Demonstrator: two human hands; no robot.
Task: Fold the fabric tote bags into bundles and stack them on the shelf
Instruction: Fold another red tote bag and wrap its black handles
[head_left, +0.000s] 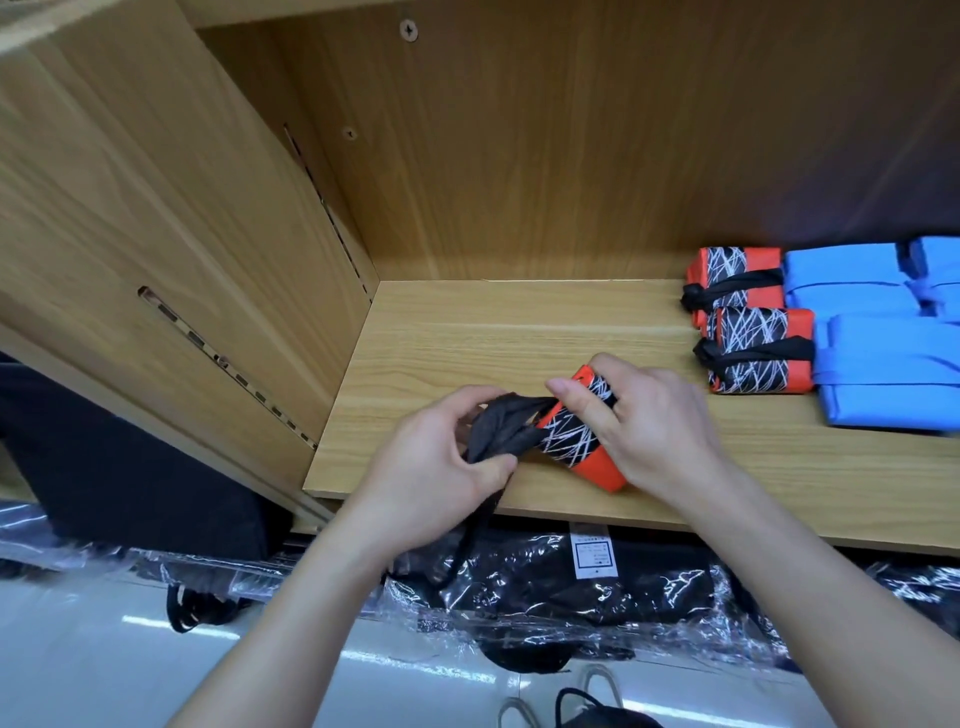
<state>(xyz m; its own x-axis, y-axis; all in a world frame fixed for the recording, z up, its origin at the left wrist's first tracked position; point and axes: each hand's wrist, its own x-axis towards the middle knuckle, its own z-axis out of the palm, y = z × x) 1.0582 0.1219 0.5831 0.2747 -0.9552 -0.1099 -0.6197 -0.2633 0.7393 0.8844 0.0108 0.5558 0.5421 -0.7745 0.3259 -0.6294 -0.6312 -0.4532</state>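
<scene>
Left hand (447, 457): fingers curled, pinching the black strap (501, 431)
Right hand (649, 421): clasps the folded orange bundle (576, 436) on the wooden shelf (519, 332)
Bundle: soft fabric, white scribble print

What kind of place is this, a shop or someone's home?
Probably a shop stockroom: a wooden shelf, tied bag bundles lined up on it, and plastic-wrapped packs on the floor below.
</scene>
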